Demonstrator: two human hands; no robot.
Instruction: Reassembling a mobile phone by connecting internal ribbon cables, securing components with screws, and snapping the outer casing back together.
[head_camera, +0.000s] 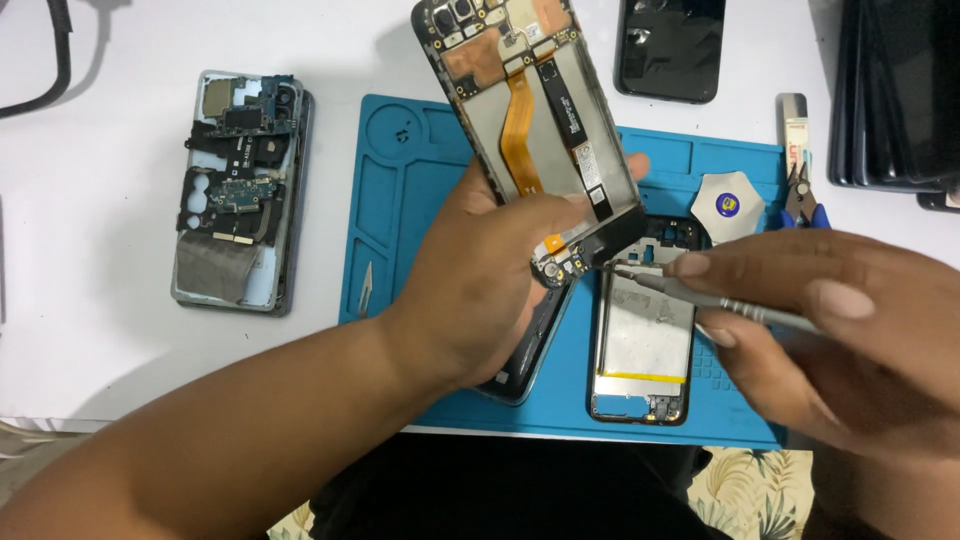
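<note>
Orange-ribboned phone frame (530, 120) gripped by left hand (480, 290); right hand (830, 340) fingers pinch grey screwdriver (700, 296).

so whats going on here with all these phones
A person is working on an opened phone. The left hand holds it tilted above a blue work mat, its orange ribbon cable exposed. The right hand holds a slim grey tool with its tip at the phone's lower end. Another opened phone lies on the mat, and a third on the white table.
</note>
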